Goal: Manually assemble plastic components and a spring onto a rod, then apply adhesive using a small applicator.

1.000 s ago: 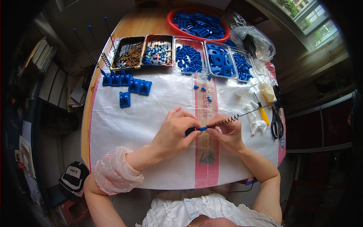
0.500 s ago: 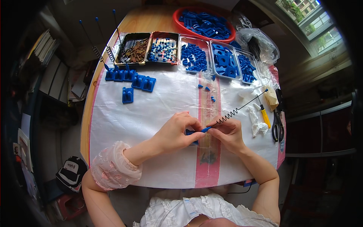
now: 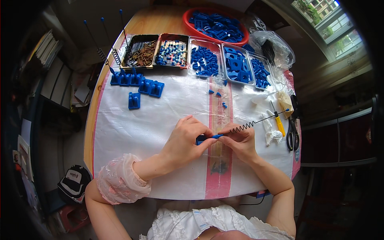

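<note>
Over the middle of the table my two hands meet around a small blue plastic assembly. My left hand (image 3: 187, 137) is closed on a blue plastic base (image 3: 199, 140), mostly covered by its fingers. Between thumb and fingertips, my right hand (image 3: 241, 144) pinches the slim blue sleeve (image 3: 217, 136) at the near end of a black coiled spring wire (image 3: 245, 126). The sleeve reaches to the base; the join is hidden by my fingers. From the right hand the wire runs up and right to a blue tip, past a yellow-handled screwdriver (image 3: 279, 123).
At the far left stand blue bases (image 3: 146, 87), some carrying upright spring wires. Trays of screws (image 3: 144, 53), small nuts (image 3: 172, 53) and blue parts (image 3: 205, 60) line the back, before a red basin (image 3: 187, 25). Loose blue bits (image 3: 219, 94) lie mid-table. Black scissors (image 3: 293, 136) rest right.
The spring wire's far tip has swung down and to the right. The blue base has turned further under my left fingers, with less of it showing below them.
</note>
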Action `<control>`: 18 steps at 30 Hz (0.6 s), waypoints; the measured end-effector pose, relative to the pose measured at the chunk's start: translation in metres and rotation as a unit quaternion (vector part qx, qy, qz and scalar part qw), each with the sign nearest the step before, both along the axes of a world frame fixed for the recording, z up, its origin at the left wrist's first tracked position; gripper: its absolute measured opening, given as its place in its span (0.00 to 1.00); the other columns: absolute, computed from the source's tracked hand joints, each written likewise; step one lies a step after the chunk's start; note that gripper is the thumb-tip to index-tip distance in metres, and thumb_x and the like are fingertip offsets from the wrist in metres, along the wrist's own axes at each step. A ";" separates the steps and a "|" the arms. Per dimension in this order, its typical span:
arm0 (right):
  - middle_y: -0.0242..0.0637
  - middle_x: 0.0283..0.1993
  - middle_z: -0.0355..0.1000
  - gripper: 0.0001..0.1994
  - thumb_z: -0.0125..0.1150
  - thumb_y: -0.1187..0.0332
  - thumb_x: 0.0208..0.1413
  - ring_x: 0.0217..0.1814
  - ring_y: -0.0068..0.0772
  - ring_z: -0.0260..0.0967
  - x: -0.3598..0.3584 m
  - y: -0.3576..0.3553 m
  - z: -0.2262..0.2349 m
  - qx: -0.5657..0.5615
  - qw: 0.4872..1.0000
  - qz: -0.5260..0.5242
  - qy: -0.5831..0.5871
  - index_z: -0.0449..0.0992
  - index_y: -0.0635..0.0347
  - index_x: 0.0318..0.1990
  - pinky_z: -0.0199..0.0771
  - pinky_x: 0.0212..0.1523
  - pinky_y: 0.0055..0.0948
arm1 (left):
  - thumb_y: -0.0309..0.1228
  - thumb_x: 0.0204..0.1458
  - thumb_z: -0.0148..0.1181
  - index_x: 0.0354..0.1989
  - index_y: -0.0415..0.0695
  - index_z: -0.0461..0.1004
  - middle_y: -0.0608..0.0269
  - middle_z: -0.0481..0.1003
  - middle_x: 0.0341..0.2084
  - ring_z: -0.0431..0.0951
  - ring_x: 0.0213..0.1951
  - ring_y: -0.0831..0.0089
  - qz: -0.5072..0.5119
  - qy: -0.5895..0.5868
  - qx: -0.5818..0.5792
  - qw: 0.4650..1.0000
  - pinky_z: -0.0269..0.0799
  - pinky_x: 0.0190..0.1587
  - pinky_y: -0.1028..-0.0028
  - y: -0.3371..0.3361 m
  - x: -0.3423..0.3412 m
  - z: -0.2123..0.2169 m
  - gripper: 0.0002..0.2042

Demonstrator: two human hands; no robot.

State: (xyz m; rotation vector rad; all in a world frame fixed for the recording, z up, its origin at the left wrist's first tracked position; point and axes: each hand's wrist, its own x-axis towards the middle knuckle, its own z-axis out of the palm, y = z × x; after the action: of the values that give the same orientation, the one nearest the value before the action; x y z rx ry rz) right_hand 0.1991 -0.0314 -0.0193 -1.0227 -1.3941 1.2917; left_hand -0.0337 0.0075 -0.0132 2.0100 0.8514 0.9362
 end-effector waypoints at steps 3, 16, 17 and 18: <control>0.38 0.45 0.81 0.09 0.67 0.86 0.60 0.48 0.26 0.80 0.000 0.000 -0.002 0.001 1.000 0.000 0.005 0.84 0.72 0.46 0.82 0.50 0.26 | 0.29 0.54 0.73 0.35 0.45 0.84 0.64 0.82 0.31 0.81 0.39 0.65 0.002 0.003 0.003 1.000 0.63 0.69 0.49 0.000 0.000 -0.002 0.04; 0.35 0.42 0.82 0.08 0.68 0.85 0.58 0.45 0.21 0.79 0.001 0.000 0.001 -0.023 1.000 -0.002 0.001 0.85 0.71 0.44 0.79 0.44 0.22 | 0.30 0.51 0.75 0.33 0.47 0.86 0.68 0.83 0.30 0.81 0.40 0.70 -0.001 0.005 0.004 1.000 0.61 0.70 0.51 0.000 -0.001 -0.001 0.04; 0.35 0.42 0.82 0.07 0.68 0.85 0.58 0.44 0.22 0.79 0.000 0.000 0.002 -0.024 1.000 -0.001 0.002 0.86 0.71 0.44 0.79 0.44 0.22 | 0.30 0.51 0.75 0.34 0.47 0.86 0.68 0.83 0.30 0.81 0.40 0.70 -0.002 0.005 0.006 1.000 0.60 0.70 0.51 0.001 -0.001 -0.001 0.04; 0.35 0.42 0.82 0.07 0.68 0.85 0.58 0.44 0.22 0.78 0.000 0.000 0.003 -0.024 1.000 -0.001 0.004 0.86 0.71 0.43 0.79 0.44 0.23 | 0.30 0.51 0.75 0.34 0.47 0.86 0.68 0.83 0.30 0.81 0.40 0.70 -0.003 0.005 0.007 1.000 0.60 0.70 0.51 0.001 -0.002 -0.001 0.04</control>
State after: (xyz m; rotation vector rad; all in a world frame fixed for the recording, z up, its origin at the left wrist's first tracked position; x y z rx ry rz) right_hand 0.1993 -0.0317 -0.0163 -1.0495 -1.3626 1.3324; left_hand -0.0354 0.0086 -0.0146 2.0296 0.8470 0.9322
